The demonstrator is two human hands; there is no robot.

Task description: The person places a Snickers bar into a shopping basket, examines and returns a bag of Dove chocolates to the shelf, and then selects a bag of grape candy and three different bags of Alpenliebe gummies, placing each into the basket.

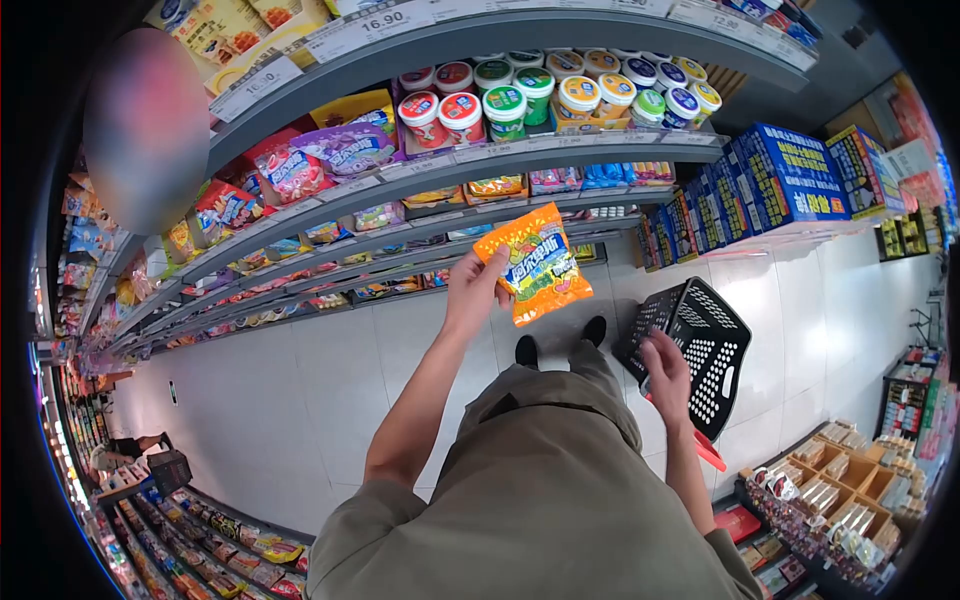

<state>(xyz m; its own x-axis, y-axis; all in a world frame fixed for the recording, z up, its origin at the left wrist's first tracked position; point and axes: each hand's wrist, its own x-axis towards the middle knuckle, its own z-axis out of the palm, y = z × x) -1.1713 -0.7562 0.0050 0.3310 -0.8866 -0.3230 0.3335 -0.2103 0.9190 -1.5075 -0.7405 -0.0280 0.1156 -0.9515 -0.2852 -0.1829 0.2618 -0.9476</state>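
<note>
My left hand (pixel 474 290) is closed on the left edge of an orange candy bag (pixel 540 265) with yellow and blue printing, held up in front of the shelves. My right hand (pixel 667 375) is over the near left side of a black shopping basket (pixel 715 350) with round holes. Its fingers are loosely bent and slightly apart, with nothing visible in them. The basket's red handle (pixel 709 452) shows on both sides of my right wrist and passes behind it. The basket is tilted, and I see nothing inside it.
Shelves carry tubs with coloured lids (pixel 505 105) and bagged sweets (pixel 345 148). Blue boxes (pixel 795 175) are stacked at the right. A wooden display stand (pixel 835 470) is at the lower right. Tiled floor (pixel 270 400) runs left, where another person's arm (pixel 135 443) shows.
</note>
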